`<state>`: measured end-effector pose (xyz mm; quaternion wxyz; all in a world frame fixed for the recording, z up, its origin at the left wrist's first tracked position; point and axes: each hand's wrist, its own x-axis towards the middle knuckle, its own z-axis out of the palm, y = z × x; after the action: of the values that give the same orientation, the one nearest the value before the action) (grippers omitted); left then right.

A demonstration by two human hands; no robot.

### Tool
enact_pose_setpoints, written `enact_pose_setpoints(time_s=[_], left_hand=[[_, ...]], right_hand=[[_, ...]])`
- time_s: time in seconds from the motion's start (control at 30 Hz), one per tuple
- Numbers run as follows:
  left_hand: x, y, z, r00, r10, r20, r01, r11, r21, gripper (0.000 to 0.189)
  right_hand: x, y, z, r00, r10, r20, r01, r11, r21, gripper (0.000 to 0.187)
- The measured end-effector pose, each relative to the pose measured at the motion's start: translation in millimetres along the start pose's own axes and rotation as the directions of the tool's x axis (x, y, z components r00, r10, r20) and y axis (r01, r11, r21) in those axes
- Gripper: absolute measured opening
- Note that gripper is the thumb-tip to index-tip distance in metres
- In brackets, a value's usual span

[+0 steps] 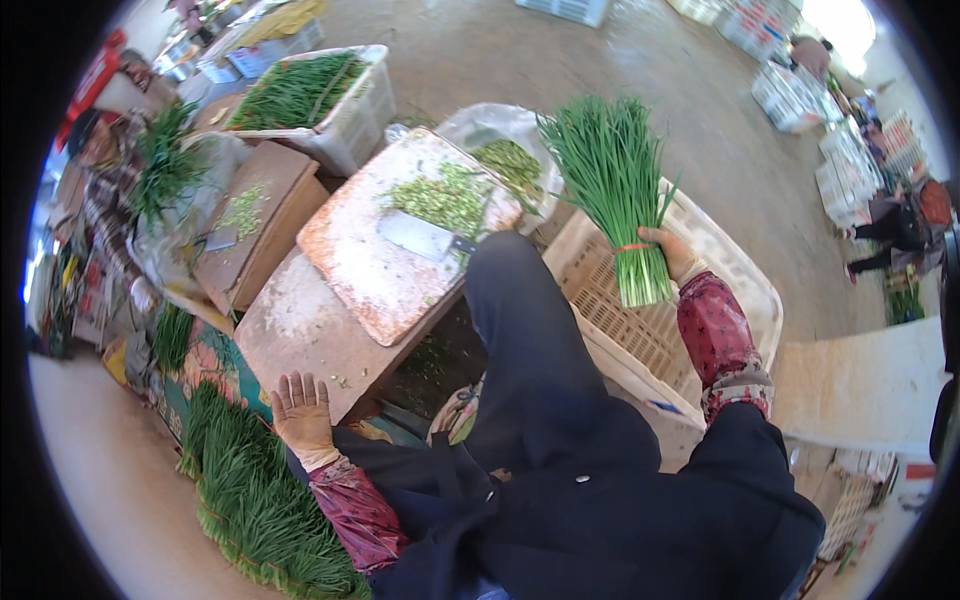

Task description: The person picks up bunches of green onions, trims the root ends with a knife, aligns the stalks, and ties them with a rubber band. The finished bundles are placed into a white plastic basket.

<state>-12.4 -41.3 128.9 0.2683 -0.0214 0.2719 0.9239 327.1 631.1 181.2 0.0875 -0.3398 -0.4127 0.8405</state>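
My right hand (670, 253) grips a bunch of green garlic chives (613, 172) near its pale cut ends, where an orange band ties it. The bunch is over a cream plastic crate (739, 247) with a slatted bottom. My left hand (304, 412), palm showing and fingers apart, holds nothing and is by the near edge of a low wooden table (289, 330). A worn white cutting board (352, 255) lies on that table. On it rest a cleaver (414, 235) and a heap of chopped stem ends (442, 196). Both hands wear thin gloves.
Banded chive bunches (255, 487) lie on the floor at left. A clear plastic bag (480, 120) of trimmings stands behind the board. A white crate (360, 101) holds more chives. At left a co-worker (112, 172) holds chives beside another chopping block (259, 202).
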Motion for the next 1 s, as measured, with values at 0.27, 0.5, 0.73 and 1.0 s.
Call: enact_pose_setpoints(time_s=[0.27, 0.5, 0.73, 1.0], left_hand=[[5.7, -4.8, -0.3, 0.97, -0.168, -0.175, 0.182, 0.981, 0.068, 0.041], [11.3, -12.0, 3.7, 0.84, -0.145, -0.523, 0.251, 0.958, 0.137, 0.04], [15.7, -19.6, 8.6, 0.771, -0.102, -0.629, 0.299, 0.93, 0.216, 0.041], [19.8, -23.0, 4.4, 0.769, -0.136, -0.625, 0.386, 0.878, 0.284, 0.043]], right_hand=[[-46.2, 142.1, -178.8, 0.937, 0.242, -0.252, -0.35, 0.664, -0.661, 0.086], [-54.0, 245.7, -215.8, 0.774, 0.408, -0.483, -0.599, 0.229, -0.767, 0.105], [-58.4, 222.7, -213.0, 0.844, 0.305, -0.441, -0.508, 0.189, -0.84, 0.081], [-80.0, 242.4, -242.0, 0.777, 0.447, -0.444, -0.503, 0.015, -0.864, 0.062]])
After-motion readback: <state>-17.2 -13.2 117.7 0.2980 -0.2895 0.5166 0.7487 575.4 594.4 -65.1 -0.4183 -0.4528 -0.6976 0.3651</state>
